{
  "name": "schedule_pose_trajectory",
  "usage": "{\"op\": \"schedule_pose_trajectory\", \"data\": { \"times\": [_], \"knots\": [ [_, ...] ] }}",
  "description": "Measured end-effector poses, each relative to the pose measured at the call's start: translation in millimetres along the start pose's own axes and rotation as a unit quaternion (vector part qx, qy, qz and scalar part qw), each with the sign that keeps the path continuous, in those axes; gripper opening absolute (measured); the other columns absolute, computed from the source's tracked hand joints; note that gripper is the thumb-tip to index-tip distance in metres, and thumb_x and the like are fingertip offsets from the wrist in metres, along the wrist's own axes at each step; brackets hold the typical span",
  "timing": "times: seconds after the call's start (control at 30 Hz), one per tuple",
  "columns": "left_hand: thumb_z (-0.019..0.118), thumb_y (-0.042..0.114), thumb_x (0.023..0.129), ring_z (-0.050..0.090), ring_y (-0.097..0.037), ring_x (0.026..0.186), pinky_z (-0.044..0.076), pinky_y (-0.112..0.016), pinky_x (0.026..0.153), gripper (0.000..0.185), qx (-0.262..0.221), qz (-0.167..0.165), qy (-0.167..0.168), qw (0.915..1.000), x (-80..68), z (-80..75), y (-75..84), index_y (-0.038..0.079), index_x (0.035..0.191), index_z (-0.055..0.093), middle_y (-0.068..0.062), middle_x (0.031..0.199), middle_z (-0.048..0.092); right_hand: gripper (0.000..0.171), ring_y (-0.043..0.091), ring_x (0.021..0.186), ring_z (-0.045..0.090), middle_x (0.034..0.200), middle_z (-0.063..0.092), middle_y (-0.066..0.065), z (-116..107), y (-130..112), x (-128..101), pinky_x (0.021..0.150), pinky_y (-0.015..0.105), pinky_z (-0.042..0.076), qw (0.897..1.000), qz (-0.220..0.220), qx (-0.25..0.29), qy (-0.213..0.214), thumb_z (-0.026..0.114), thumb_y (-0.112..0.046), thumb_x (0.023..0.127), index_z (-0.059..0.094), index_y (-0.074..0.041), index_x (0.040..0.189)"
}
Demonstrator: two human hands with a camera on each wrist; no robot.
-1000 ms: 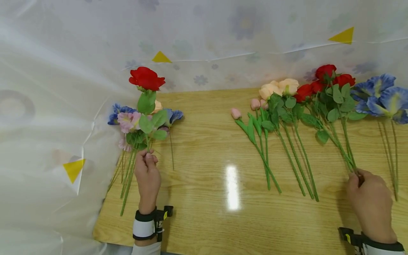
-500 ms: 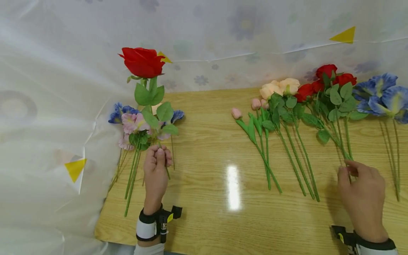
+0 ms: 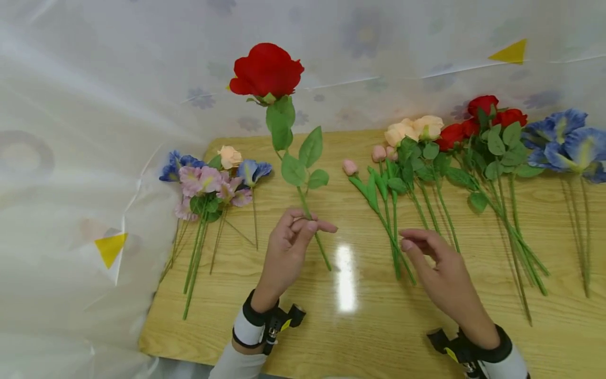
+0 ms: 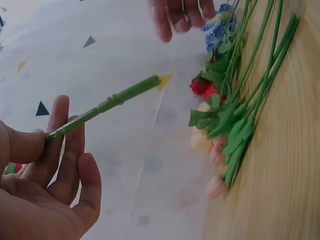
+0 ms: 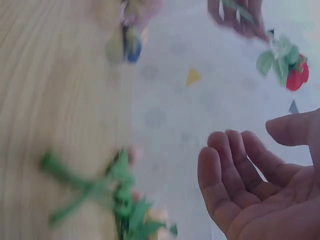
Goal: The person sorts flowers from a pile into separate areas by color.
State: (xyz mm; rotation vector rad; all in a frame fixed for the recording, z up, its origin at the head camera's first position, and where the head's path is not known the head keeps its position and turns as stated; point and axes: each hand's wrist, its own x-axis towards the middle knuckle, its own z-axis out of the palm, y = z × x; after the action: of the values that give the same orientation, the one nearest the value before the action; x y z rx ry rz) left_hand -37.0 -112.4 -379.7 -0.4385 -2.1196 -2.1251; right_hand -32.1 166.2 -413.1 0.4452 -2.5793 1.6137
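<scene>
My left hand [image 3: 291, 245] pinches the green stem of a red rose [image 3: 268, 73] between thumb and fingers. The rose stands nearly upright, bloom at the top, and its cut stem end [image 4: 127, 93] points out past the fingers in the left wrist view. My right hand [image 3: 440, 271] is above the table with bent, relaxed fingers and nothing in them, as the right wrist view of the hand [image 5: 260, 185] also shows. Nearest to it lie pink tulips [image 3: 350, 168] with crossed green stems.
On the wooden table [image 3: 303, 321], peach roses [image 3: 401, 132], several red roses [image 3: 483, 107] and blue irises [image 3: 575, 145] lie in groups at the right. A mixed pile of pink flowers [image 3: 201, 180], blue ones and a peach rose [image 3: 230, 156] lies at the left. A pale patterned sheet [image 3: 331, 47] hangs behind.
My left hand has carried the red rose up and rightward from the left pile. My right hand has let go of the red rose stems and moved left towards the tulips.
</scene>
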Motion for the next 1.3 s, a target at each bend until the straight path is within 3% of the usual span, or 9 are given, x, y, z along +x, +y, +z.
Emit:
{"op": "schedule_pose_trajectory", "data": {
  "times": [0.1,0.27,0.43,0.63,0.77,0.9,1.0,1.13,1.3],
  "knots": [
    [0.045,0.001,0.102,0.057,-0.030,0.110,0.041,-0.032,0.091,0.007,0.014,0.007,-0.020,0.9997,3.7,9.2,-1.2,0.000,0.107,0.051,-0.016,0.099,0.072,0.026,0.013,0.104,0.062,0.114,0.064,-0.002,18,-15,8,0.086,0.019,0.049,0.994,0.010,0.080,-0.069,0.049,-0.012,0.103,0.058,-0.013,0.128],
    [0.051,-0.001,0.099,0.058,-0.025,0.106,0.042,-0.036,0.095,0.008,0.041,0.013,-0.037,0.9984,7.2,18.9,-0.3,-0.001,0.106,0.055,-0.015,0.096,0.073,0.033,0.023,0.105,0.061,0.117,0.063,0.006,41,-28,15,0.088,0.029,0.051,0.965,-0.014,0.215,-0.149,0.038,-0.007,0.106,0.053,-0.008,0.135],
    [0.056,0.006,0.099,0.059,-0.020,0.107,0.042,-0.037,0.097,0.009,0.065,-0.003,-0.048,0.9967,5.4,22.1,-1.3,0.006,0.105,0.063,-0.006,0.095,0.073,0.043,0.025,0.094,0.061,0.108,0.062,0.013,53,-33,15,0.079,0.032,0.053,0.944,-0.038,0.270,-0.187,0.032,-0.001,0.106,0.040,-0.009,0.148],
    [0.062,0.019,0.097,0.063,-0.015,0.104,0.047,-0.038,0.095,0.010,0.068,-0.026,-0.067,0.9951,3.0,25.5,-4.1,0.015,0.104,0.067,0.005,0.101,0.071,0.029,0.019,0.064,0.048,0.078,0.049,0.008,57,-35,12,0.058,0.030,0.045,0.952,-0.047,0.249,-0.169,0.032,0.000,0.106,0.054,0.001,0.124],
    [0.064,0.017,0.095,0.062,-0.013,0.105,0.049,-0.034,0.092,0.011,0.133,0.020,-0.073,0.9882,3.6,22.5,-7.5,0.014,0.105,0.068,0.005,0.107,0.067,0.023,0.017,0.053,0.034,0.069,0.038,0.006,56,-35,9,0.048,0.032,0.035,0.964,-0.046,0.225,-0.137,0.032,-0.001,0.106,0.054,-0.002,0.106],
    [0.063,0.018,0.096,0.059,-0.013,0.107,0.049,-0.037,0.091,0.018,0.238,0.034,-0.047,0.9696,0.9,4.8,-17.2,0.011,0.113,0.065,0.001,0.113,0.064,0.025,0.015,0.050,0.034,0.067,0.036,0.004,45,-31,8,0.045,0.028,0.035,0.972,-0.047,0.210,-0.095,0.030,0.000,0.106,0.054,-0.004,0.111],
    [0.062,0.021,0.098,0.059,-0.017,0.103,0.050,-0.039,0.085,0.023,0.304,-0.021,0.011,0.9523,-2.6,-17.4,-28.8,0.009,0.118,0.063,-0.002,0.115,0.061,0.026,0.012,0.045,0.032,0.063,0.035,0.002,30,-24,10,0.042,0.026,0.033,0.981,-0.047,0.184,-0.045,0.031,0.000,0.105,0.056,-0.003,0.111],
    [0.062,0.019,0.097,0.058,-0.028,0.100,0.050,-0.042,0.081,0.024,0.380,-0.102,0.087,0.9153,-9.7,-48.9,-43.7,0.004,0.117,0.064,-0.014,0.113,0.059,0.026,0.012,0.042,0.027,0.059,0.033,0.000,4,-10,11,0.039,0.027,0.027,0.989,-0.032,0.147,0.011,0.032,-0.003,0.106,0.056,0.004,0.110],
    [0.064,0.017,0.096,0.058,-0.035,0.098,0.050,-0.046,0.078,0.025,0.437,-0.162,0.124,0.8761,-20.4,-75.3,-52.2,0.000,0.115,0.064,-0.023,0.113,0.057,0.028,0.013,0.038,0.023,0.056,0.032,-0.001,-31,5,8,0.036,0.030,0.023,0.993,0.025,0.091,0.071,0.032,-0.013,0.107,0.056,0.002,0.107]
  ]
}}
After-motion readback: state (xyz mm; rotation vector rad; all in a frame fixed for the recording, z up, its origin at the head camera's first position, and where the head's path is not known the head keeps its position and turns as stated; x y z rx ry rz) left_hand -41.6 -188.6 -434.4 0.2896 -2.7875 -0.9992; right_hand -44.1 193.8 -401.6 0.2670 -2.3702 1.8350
